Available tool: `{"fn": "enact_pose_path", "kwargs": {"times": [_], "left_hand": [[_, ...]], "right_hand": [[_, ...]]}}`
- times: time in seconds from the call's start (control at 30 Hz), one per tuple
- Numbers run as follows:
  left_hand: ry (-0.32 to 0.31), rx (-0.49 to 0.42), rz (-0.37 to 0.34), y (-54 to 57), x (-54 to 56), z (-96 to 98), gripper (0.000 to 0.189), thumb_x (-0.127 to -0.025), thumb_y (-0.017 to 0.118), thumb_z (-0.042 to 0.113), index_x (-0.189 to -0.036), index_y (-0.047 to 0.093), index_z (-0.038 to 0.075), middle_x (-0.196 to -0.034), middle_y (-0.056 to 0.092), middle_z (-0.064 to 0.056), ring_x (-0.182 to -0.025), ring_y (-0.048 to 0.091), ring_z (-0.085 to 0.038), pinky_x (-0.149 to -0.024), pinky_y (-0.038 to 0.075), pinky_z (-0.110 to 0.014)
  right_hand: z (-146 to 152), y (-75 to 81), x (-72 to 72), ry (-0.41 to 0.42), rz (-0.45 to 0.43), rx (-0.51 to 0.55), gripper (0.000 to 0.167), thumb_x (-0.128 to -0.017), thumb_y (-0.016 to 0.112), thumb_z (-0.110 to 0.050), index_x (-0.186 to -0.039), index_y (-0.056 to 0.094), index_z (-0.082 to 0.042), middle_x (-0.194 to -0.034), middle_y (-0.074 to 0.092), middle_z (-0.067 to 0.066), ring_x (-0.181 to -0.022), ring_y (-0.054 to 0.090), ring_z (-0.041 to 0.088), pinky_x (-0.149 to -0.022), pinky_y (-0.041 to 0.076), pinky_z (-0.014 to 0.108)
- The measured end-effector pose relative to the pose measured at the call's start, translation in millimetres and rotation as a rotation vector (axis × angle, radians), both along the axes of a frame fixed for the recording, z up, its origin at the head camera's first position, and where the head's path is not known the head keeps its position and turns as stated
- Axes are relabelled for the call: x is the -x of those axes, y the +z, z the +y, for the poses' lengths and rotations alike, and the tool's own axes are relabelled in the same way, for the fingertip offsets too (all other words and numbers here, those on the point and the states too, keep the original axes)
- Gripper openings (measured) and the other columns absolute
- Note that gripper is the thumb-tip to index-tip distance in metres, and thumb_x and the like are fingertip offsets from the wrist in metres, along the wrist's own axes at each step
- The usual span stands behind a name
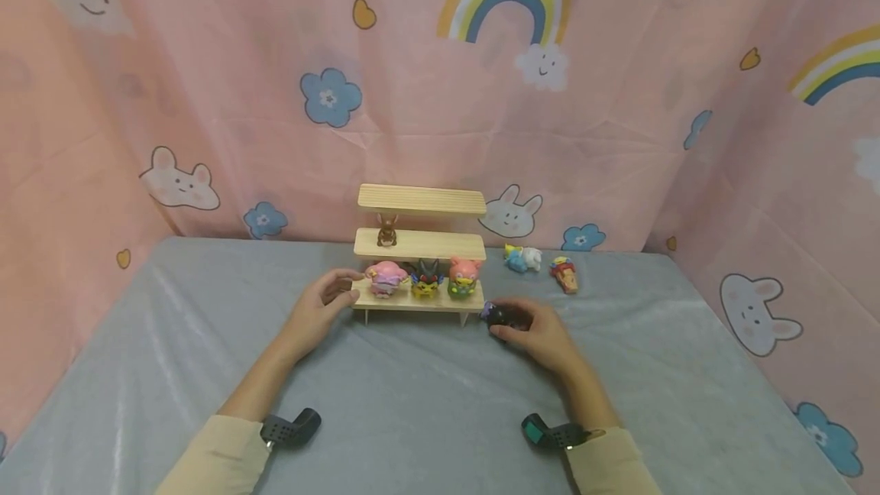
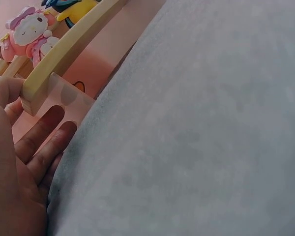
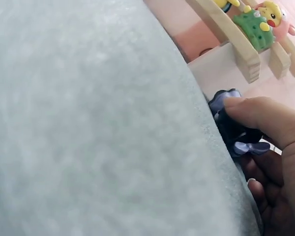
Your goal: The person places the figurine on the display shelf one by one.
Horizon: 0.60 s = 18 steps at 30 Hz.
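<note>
A three-tier wooden display stand (image 1: pixel 419 306) stands on the table. My left hand (image 1: pixel 319 308) is at the left end of its lowest shelf, with thumb and index finger holding the shelf end (image 2: pixel 35 96) in the left wrist view; the other fingers extend below. On that shelf sit a pink figurine (image 1: pixel 386 279), a yellow one with a dark hood (image 1: pixel 427 279) and one in pink and green (image 1: pixel 463 279). By the stand's right leg, my right hand (image 1: pixel 539 331) grips a black figurine with purple parts (image 3: pixel 231 130) at table level.
A small brown figurine (image 1: pixel 387 231) sits on the middle shelf. Right of the stand, a blue, white and yellow figurine (image 1: pixel 524 258) and a red and tan one (image 1: pixel 565 276) lie on the grey-covered table (image 1: pixel 412 403). A pink patterned curtain (image 1: pixel 261 37) hangs behind.
</note>
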<state>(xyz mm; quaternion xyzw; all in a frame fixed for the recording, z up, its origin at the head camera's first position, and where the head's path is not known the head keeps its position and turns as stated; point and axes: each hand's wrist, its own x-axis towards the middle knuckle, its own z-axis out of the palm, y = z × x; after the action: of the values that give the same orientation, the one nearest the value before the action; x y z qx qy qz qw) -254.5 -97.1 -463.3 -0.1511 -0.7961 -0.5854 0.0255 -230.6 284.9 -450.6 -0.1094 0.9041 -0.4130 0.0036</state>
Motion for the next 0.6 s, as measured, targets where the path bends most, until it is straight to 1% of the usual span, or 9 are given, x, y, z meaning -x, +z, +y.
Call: {"fn": "enact_pose_path", "kwargs": {"times": [0.13,0.37,0.47,0.6], "left_hand": [[-0.004,0.005,0.002,-0.7,0.9,0.7,0.032,-0.103,0.057,0.02,-0.131,0.059,0.005,-0.128,0.066,-0.017,-0.117,0.061,-0.026,-0.1,0.049,-0.038],[-0.01,-0.009,0.011,-1.1,0.6,-0.7,0.031,-0.103,0.057,0.019,-0.131,0.059,0.005,-0.125,0.067,-0.017,-0.113,0.061,-0.023,-0.095,0.05,-0.026],[-0.01,-0.013,0.008,-1.2,0.1,-0.8,0.031,-0.103,0.057,0.019,-0.131,0.059,0.005,-0.124,0.067,-0.017,-0.112,0.062,-0.023,-0.094,0.05,-0.024],[-0.009,-0.007,0.009,-1.2,0.1,-0.5,0.031,-0.103,0.057,0.02,-0.131,0.06,0.007,-0.124,0.068,-0.016,-0.113,0.062,-0.023,-0.094,0.05,-0.025]], "right_hand": [[-0.8,-2.7,0.3,-0.057,0.004,-0.02,0.041,-0.087,0.08,-0.026,-0.124,0.069,-0.012,-0.12,0.072,0.008,-0.105,0.063,0.02,-0.086,0.051,0.03],[-2.3,-4.8,1.2,-0.103,0.021,-0.034,0.038,-0.088,0.079,-0.031,-0.121,0.071,-0.014,-0.116,0.072,0.007,-0.098,0.061,0.018,-0.082,0.049,0.028],[-2.7,-5.7,1.2,-0.127,0.022,-0.034,0.036,-0.09,0.076,-0.033,-0.121,0.071,-0.015,-0.116,0.072,0.007,-0.098,0.06,0.018,-0.084,0.049,0.03],[-3.5,-6.6,1.3,-0.179,0.014,-0.026,0.035,-0.095,0.069,-0.037,-0.122,0.07,-0.014,-0.12,0.071,0.007,-0.104,0.061,0.02,-0.091,0.048,0.036]]}}
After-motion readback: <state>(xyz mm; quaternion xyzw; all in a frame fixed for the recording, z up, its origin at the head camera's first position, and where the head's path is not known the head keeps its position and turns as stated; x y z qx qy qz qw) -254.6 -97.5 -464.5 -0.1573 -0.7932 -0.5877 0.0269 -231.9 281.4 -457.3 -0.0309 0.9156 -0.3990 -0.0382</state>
